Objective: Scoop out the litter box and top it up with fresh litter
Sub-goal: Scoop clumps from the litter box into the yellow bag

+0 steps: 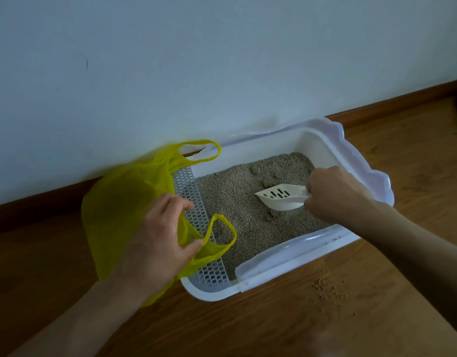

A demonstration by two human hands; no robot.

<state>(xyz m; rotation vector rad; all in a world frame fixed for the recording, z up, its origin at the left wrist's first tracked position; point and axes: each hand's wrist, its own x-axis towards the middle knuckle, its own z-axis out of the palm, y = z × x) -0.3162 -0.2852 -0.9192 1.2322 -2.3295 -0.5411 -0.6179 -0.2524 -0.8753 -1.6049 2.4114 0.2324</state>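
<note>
The white litter box [351, 140] sat on the wooden floor [376, 305] against the wall [170, 60]. My right hand [335, 194] gripped the slotted scoop [278, 198] over grey litter [235, 202]; my left hand [160, 238] pinched the yellow bag [124, 202]. I read no writing.

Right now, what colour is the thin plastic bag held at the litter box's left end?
Translucent yellow plastic bag, seen in the head view.

A plain pale blue-grey painted wall [196, 60] fills the upper part, with one small dark mark [87, 63] on it. A dark brown wooden skirting board [402, 97] runs along its base. Below lies a warm brown wood-plank floor [402, 266]. The light is soft and dim.
</note>
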